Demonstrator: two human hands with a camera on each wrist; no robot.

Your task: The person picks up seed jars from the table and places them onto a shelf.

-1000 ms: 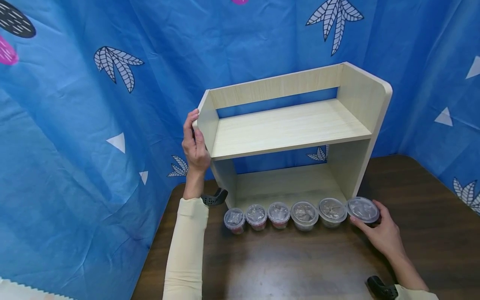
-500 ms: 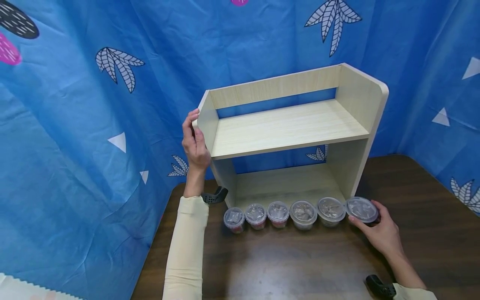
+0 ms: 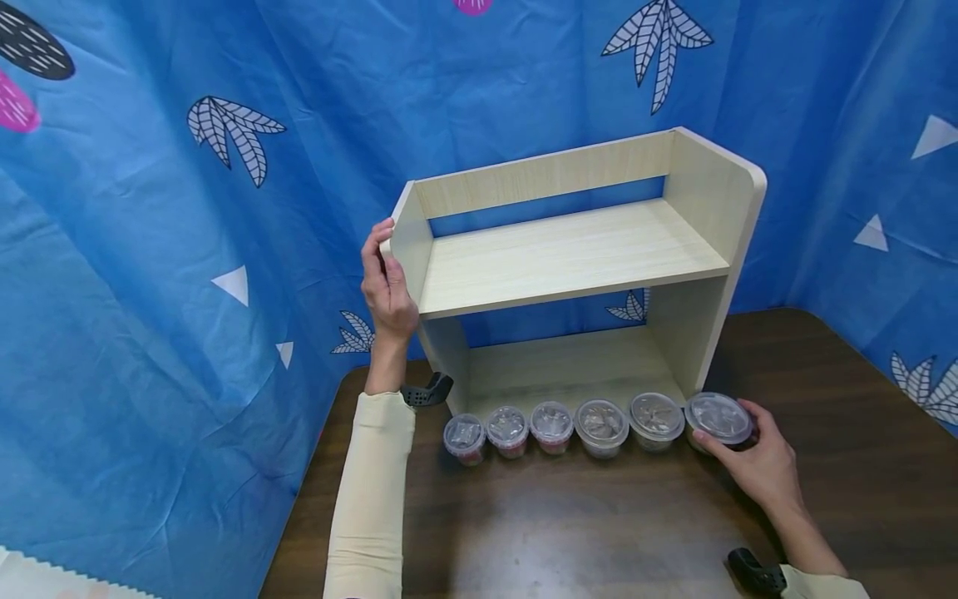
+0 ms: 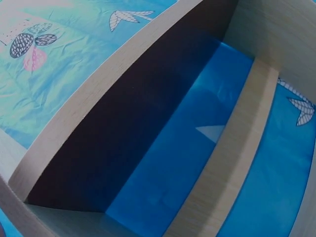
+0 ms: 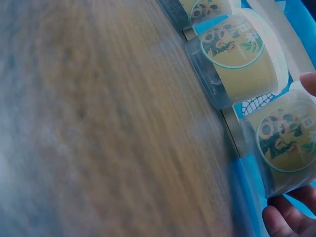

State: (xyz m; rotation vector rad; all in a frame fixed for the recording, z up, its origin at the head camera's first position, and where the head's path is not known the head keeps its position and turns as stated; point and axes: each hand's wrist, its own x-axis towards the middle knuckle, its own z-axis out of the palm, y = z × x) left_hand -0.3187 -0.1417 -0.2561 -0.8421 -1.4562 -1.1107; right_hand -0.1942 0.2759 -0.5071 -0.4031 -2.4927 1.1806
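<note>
While a blue leaf-patterned curtain (image 3: 509, 83) hangs behind, a pale two-tier wooden shelf (image 3: 569, 254) stands toward the far side of a dark brown table (image 3: 554, 532), and a row of six lidded tubs (image 3: 591, 423) lines its near side, the three smaller ones to the left. A person's left hand (image 3: 390, 295) grips the shelf's left side panel, fingers and thumb curled round its front edge. The right hand (image 3: 767, 462) pinches the rightmost tub (image 3: 720, 418) between a thumb at its near left and fingers at its far right; the tub is just beside its neighbour (image 3: 657, 418), and I cannot tell whether its base is raised. A careless leftward push could knock that neighbour and skew the row; too hard a squeeze might pop the lid; a tug from the left hand could slide the shelf into the tubs.
</note>
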